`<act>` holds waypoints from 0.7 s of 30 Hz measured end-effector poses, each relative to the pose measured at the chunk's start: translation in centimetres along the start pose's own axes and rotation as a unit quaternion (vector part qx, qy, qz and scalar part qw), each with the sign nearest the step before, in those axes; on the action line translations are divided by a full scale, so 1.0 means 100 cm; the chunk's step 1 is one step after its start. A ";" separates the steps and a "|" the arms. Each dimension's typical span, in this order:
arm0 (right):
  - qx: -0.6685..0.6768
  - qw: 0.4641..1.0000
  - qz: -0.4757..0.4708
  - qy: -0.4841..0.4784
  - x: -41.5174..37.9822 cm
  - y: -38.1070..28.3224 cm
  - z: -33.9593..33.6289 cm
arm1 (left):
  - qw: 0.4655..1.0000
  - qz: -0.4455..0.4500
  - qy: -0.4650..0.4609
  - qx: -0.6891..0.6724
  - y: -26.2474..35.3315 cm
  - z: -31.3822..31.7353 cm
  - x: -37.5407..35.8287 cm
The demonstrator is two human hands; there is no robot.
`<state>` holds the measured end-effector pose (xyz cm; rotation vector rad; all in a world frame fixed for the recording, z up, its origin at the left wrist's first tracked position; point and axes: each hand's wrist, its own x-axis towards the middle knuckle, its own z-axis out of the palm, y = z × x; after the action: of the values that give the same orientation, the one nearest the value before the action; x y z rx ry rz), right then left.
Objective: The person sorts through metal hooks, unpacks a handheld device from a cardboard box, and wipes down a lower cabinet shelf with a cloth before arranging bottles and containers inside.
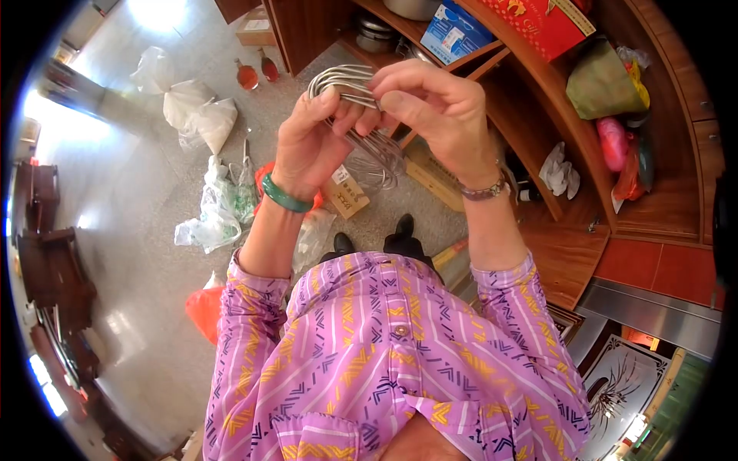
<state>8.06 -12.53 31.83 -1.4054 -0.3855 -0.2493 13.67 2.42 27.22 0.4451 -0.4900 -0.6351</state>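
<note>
A bunch of bent silver metal hooks is held up in front of me, their curved ends side by side. My left hand, with a green bangle at the wrist, is closed round the bunch, thumb on top. From the other side my right hand pinches the ends of the hooks between thumb and fingers. Below my fingers hang more thin shiny wire loops, partly hidden; I cannot make out whether they belong to the same pieces.
An open wooden cabinet holds a blue box, a red box and bags. On the floor lie white plastic bags, two red bottles, a small cardboard box and a red bag. A stove stands at lower right.
</note>
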 end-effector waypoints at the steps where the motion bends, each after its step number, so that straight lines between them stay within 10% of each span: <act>1: -0.013 1.000 -0.005 0.003 0.000 0.000 0.000 | 1.000 0.003 0.000 0.005 0.000 0.001 0.000; 16: -0.138 0.982 -0.017 0.129 0.001 0.033 -0.014 | 0.980 -0.066 0.086 0.170 -0.003 0.000 -0.006; 21: -0.052 0.989 0.012 0.140 0.002 0.036 -0.019 | 0.986 -0.130 0.095 0.037 -0.004 -0.002 -0.001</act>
<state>9.90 -13.83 28.40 -1.4519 -0.1252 -0.4471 13.54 2.25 26.85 0.6407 -0.2760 -0.8178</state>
